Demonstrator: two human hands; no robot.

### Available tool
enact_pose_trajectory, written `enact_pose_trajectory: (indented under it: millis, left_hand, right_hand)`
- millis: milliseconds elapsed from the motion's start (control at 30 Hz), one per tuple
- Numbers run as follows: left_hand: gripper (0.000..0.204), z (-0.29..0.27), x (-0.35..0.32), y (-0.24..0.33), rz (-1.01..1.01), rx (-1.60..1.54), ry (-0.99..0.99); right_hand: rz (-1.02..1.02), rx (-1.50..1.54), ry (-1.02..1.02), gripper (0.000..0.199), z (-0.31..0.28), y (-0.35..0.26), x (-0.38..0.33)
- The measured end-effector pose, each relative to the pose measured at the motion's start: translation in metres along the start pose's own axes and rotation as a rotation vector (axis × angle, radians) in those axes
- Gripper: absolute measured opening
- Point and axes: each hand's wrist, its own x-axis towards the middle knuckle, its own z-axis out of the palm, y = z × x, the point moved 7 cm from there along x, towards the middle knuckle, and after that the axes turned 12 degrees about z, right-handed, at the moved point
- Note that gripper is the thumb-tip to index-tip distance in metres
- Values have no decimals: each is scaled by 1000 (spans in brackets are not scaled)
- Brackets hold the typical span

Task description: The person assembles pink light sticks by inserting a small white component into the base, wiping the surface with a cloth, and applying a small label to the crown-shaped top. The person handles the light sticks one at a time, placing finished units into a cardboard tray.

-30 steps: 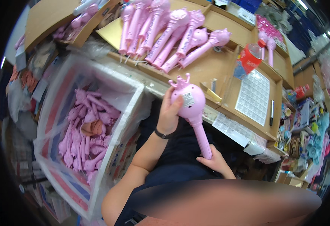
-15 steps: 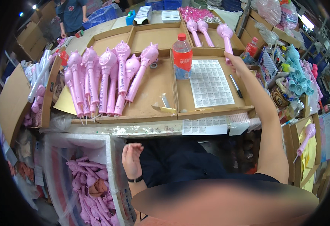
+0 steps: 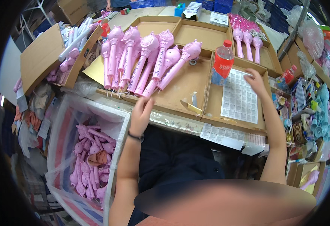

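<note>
My left hand (image 3: pixel 141 115) reaches the near edge of the cardboard trays, its fingers closed at the lower end of a pink toy wand (image 3: pixel 164 56) in a leaning pile of several wands. Dark lettering runs along some handles. My right hand (image 3: pixel 256 82) holds nothing; its fingers are apart and slightly bent over the upper right of a white label sheet (image 3: pixel 240 98). Beyond it, three pink wands (image 3: pixel 247 42) lie side by side in the far right tray. A bottle with a red cap (image 3: pixel 223 64) stands left of the sheet.
A lined bin (image 3: pixel 124 130) of loose pink wands stands at lower left. More label sheets (image 3: pixel 222 135) hang at the table's front edge. Pale blue parts (image 3: pixel 320 118) and another red-labelled bottle (image 3: pixel 287 75) crowd the right side. A cardboard box (image 3: pixel 41 52) stands at left.
My right hand has let go of a wand in the far right tray and drawn back over the sheet. My left hand has risen from my lap to the wand pile. The view has turned left.
</note>
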Motion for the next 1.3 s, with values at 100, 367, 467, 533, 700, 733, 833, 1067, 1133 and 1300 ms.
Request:
enact_pose_trajectory:
  millis: [100,367,467,533,700,733,833,1067,1133,1300]
  left_hand:
    - [37,31,88,-9,282,352,-74]
    - [72,50,180,-82,-78,721,-209]
    - [41,51,166,-66,-330,-279,-235]
    - [46,48,139,-35,-183,-462,-227]
    - [64,46,28,27,-38,-1213,-148]
    - [67,45,8,38,32,-1150,-214]
    - [64,32,-44,42,5,-832,-161]
    - [41,31,-113,6,-294,-991,-95]
    - [44,37,-123,-2,-384,-1045,-102]
    - [47,54,-130,-4,-482,-1139,-118]
  right_hand:
    - [-165,-159,-136,26,23,-39,-98]
    - [-177,-193,53,12,36,-60,-267]
    - [-21,-212,161,11,35,-32,-288]
    - [-30,-261,211,11,38,-23,-292]
    - [-193,-454,177,21,73,-28,-280]
    - [-199,-463,152,24,82,-29,-277]
    - [-226,-573,144,29,100,-29,-269]
    - [-188,-550,241,27,100,-20,-264]
    - [-186,-572,296,24,101,-20,-264]
    - [-282,-609,390,25,106,-29,-269]
